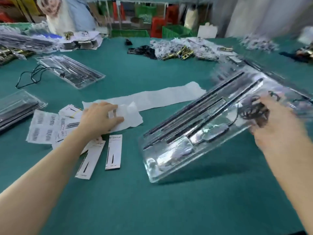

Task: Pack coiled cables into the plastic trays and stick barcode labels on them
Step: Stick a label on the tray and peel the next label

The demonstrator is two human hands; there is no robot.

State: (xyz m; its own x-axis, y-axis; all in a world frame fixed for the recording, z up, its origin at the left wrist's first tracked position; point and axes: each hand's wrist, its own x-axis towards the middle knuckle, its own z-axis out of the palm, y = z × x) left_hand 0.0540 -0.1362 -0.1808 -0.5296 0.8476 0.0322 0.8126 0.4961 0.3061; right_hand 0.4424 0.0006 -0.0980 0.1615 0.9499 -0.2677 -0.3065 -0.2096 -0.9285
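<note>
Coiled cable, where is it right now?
Head view, right side: the cable lies in the right end of the tilted tray, beside the right hand that holds that end.

A clear moulded plastic tray (179,148), right of frame, is seen glossy and reflective. The teal cloth table cover (152,209) is rendered matt; the long white paper strip (160,97) at centre, smooth.

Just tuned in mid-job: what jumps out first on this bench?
The clear plastic tray right of centre, tilted up off the green table, gripped at its right end by the right hand beside a dark coiled cable. Next, the long white paper strip across the middle, with the left hand resting flat on its left end, barcode label sheets just left of it.
</note>
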